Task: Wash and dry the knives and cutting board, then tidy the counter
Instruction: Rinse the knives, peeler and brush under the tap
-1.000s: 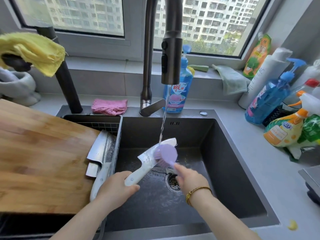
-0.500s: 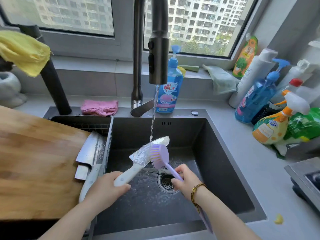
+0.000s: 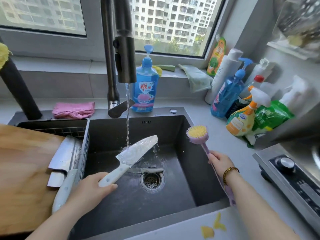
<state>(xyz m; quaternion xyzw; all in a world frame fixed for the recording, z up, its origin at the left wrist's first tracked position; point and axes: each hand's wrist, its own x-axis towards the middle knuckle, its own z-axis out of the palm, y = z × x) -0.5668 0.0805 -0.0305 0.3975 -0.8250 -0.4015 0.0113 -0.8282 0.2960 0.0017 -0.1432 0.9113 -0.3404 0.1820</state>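
Your left hand (image 3: pixel 90 189) gripped the white handle of the knife (image 3: pixel 136 153), fingers curled round it, holding the blade tilted up over the middle of the sink (image 3: pixel 190 170). The water stream (image 3: pixel 127 118) from the faucet (image 3: pixel 125 63) struck the flat of the blade. Your right hand (image 3: pixel 219 161) was closed round the lilac stem of the brush (image 3: pixel 197 134). Half a second before, the brush head had lain on the blade. It had since swung off to the sink's right rim, well apart from the knife, with its yellow bristles turned upward. A smaller knife (image 3: pixel 150 170) lay on the sink floor just behind the drain (image 3: pixel 152 180). Left of the sink, a cleaver (image 3: pixel 64 153) lay along the sink-side edge of the cutting board (image 3: pixel 22 170).
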